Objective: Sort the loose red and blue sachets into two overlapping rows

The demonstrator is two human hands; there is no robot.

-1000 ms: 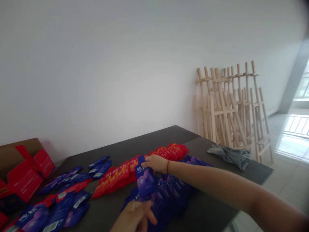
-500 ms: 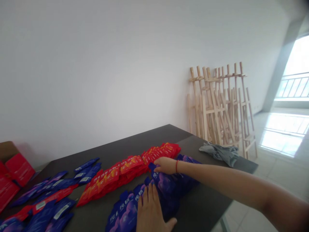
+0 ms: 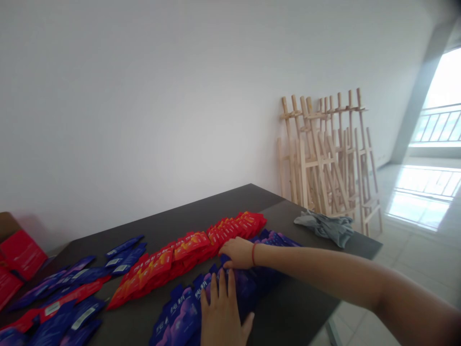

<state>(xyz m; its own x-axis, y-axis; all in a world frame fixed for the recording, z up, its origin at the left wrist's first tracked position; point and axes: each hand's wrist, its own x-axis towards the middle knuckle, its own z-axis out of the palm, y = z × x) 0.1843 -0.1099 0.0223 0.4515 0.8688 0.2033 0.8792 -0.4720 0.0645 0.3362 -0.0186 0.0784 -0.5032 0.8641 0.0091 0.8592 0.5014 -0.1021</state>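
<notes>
A row of overlapping blue pouches (image 3: 183,315) with white lettering lies across the near part of the table. My left hand (image 3: 221,310) rests flat on them, fingers outstretched. Just beyond it, my right hand (image 3: 236,253), a red string at the wrist, is closed on the top of a blue pouch; its fingertips are partly hidden. More blue pouches (image 3: 277,239) show behind the right wrist. Alongside runs a row of overlapping red pouches (image 3: 192,244), next to the right hand.
Loose blue pouches (image 3: 84,312) and a red pouch (image 3: 57,307) lie scattered at the left, near a red box (image 3: 22,254). A crumpled grey cloth (image 3: 326,226) sits by the dark table's (image 3: 230,197) right edge. Wooden easels (image 3: 324,158) lean against the wall.
My right hand has moved down and slightly left, bringing the blue pouch onto the row near my left hand. The left hand stays on the pouches. The view has shifted slightly.
</notes>
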